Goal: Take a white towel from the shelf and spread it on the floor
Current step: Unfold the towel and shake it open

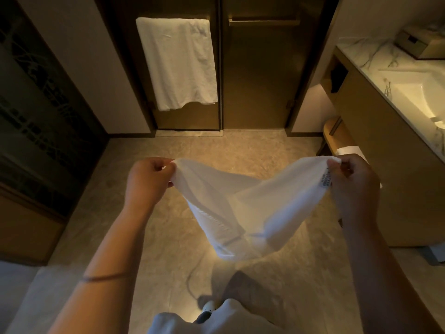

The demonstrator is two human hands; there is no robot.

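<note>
A white towel hangs in the air between my two hands, sagging in the middle above the beige stone floor. My left hand pinches its left top corner. My right hand pinches the right top corner, where a small label shows. The towel's lower folds are blurred and do not touch the floor. More folded white towels lie on a low shelf under the vanity, just behind my right hand.
Another white towel hangs on a rail on the glass door ahead. A marble vanity with a lit sink and a tissue box stands at the right. A dark patterned panel lines the left. My foot is below.
</note>
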